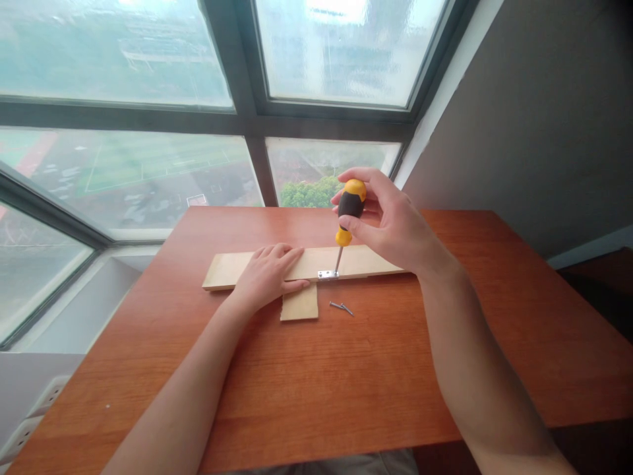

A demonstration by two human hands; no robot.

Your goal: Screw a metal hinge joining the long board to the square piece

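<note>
A long pale wooden board point(225, 270) lies across the table. My left hand point(267, 272) presses on its left half, fingers stretched over the top and the thumb along the near edge. Upright in my right hand point(390, 221) is a yellow and black screwdriver point(351, 206), gripped by its handle. Its tip meets the right end of a small metal bracket point(326, 274) at the board's near edge. Sticking out from under the board is a short piece of wood point(300, 305). Two loose screws point(341, 308) lie just right of that piece.
The reddish-brown wooden table point(306, 389) extends on all sides of the board. Large windows with a grey frame point(252, 122) rise behind it. A grey wall point(519, 125) stands at the right, and wall sockets point(34, 419) are at the lower left.
</note>
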